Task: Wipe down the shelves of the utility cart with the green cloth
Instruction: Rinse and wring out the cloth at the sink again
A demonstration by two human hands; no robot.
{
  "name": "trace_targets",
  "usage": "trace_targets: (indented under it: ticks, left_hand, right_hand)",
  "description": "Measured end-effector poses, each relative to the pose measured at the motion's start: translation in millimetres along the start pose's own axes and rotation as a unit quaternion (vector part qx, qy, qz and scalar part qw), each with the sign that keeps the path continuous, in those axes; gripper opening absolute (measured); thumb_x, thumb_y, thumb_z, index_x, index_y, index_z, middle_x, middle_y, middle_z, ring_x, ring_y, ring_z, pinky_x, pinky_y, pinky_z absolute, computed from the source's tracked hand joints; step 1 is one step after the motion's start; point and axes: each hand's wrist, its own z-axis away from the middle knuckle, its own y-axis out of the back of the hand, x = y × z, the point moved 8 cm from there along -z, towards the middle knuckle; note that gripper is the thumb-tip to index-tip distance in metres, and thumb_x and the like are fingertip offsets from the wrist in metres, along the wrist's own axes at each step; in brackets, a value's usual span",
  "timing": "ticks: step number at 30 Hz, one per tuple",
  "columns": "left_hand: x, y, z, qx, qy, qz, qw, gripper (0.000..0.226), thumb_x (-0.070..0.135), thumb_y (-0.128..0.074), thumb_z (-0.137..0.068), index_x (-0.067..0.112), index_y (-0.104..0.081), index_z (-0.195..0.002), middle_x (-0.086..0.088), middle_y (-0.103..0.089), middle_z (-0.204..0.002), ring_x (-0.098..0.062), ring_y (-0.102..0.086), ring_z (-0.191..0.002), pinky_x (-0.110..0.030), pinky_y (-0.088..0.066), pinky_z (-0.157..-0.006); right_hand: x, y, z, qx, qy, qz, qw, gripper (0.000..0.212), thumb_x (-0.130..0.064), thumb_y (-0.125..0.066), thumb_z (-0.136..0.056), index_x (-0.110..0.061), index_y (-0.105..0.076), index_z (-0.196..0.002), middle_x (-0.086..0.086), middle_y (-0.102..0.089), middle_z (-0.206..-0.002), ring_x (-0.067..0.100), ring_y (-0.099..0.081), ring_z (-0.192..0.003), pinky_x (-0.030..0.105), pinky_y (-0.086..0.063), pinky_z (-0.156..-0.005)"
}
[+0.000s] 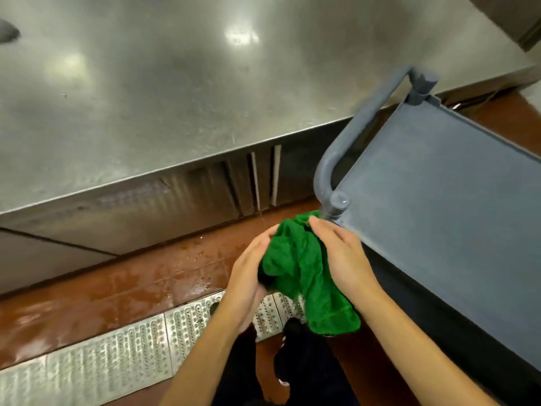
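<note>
Fingers (322, 230) of the left hand (248, 268) and the right hand (339, 253) curl round the green cloth (295, 265) (all bunched up), over the red floor (131, 276), just beside the grey cart (366, 118) and its top shelf (439, 215).

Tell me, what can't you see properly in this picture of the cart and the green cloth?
All in the head view:
- The lower shelves: hidden beneath the cart's top shelf, whose right side the frame edge cuts off.
- The green cloth: bunched up; the left hand and right hand cover its sides.
- A gray object, top left: blurred and cut off by the edge.
- The cart handle: far end blurred.
</note>
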Motion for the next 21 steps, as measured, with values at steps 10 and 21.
trace_targets:
  ticks: [10,21]
  left_hand:
    - [147,126,52,0.055,-0.148,-0.072,0.985,0.044,0.075,-0.043,-0.087,0.06,-0.056,-0.127,0.024,-0.065,-0.129,0.004,-0.058,-0.122,-0.02,-0.05,-0.098]
    - [268,250,107,0.155,-0.314,-0.108,0.93,0.105,0.009,-0.095,-0.058,0.007,-0.038,-0.145,-0.004,-0.065,-0.13,-0.017,-0.062,-0.123,-0.027,-0.054,-0.096]
  right_hand:
    - [-105,-186,-31,-0.101,0.071,0.102,0.987,0.019,-0.025,-0.055,-0.1,-0.028,-0.073,-0.104,-0.002,-0.073,-0.112,0.013,-0.067,-0.107,0.039,-0.051,-0.099]
    - [-145,-413,-4,-0.292,-0.006,-0.111,0.95,0.035,-0.037,-0.056,-0.098,-0.016,-0.066,-0.125,0.009,-0.07,-0.121,0.026,-0.067,-0.113,0.044,-0.052,-0.099]
